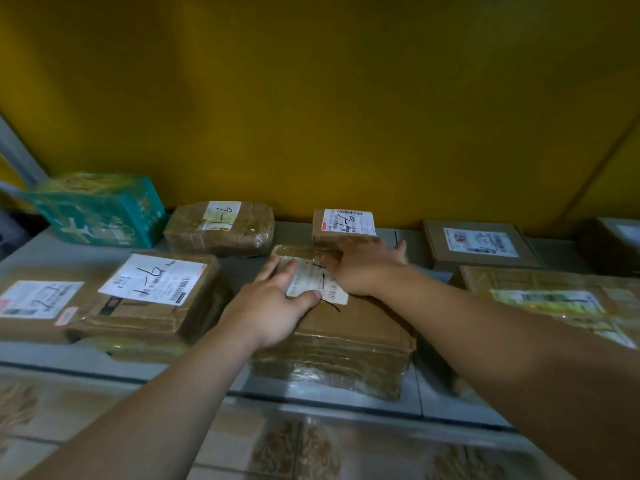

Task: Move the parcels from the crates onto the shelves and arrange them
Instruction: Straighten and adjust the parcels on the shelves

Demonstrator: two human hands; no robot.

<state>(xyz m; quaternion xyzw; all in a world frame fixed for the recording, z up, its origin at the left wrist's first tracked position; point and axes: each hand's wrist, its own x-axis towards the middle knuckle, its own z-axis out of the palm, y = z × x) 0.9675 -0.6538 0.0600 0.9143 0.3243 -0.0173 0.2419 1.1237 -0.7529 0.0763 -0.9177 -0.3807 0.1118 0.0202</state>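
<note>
Fingers of both the left hand [277,306] and right hand [363,268] lie flat, open, on 1 parcel [339,337] being squared up on the shelf [311,393]; a gentle push should follow.

Yellow wall [311,98] fills the whole upper half of the frame, a grey metal post [17,147] slants along its far left edge, and blurred pale floor tiles [284,448] stretch across the bottom

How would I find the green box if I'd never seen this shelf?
Look along the grey shelf in front of the yellow wall, all the way to its far left end. The green box sits there at the back, tilted. It is the only teal parcel; every neighbour, like the taped brown parcel beside it, is brown.
</note>
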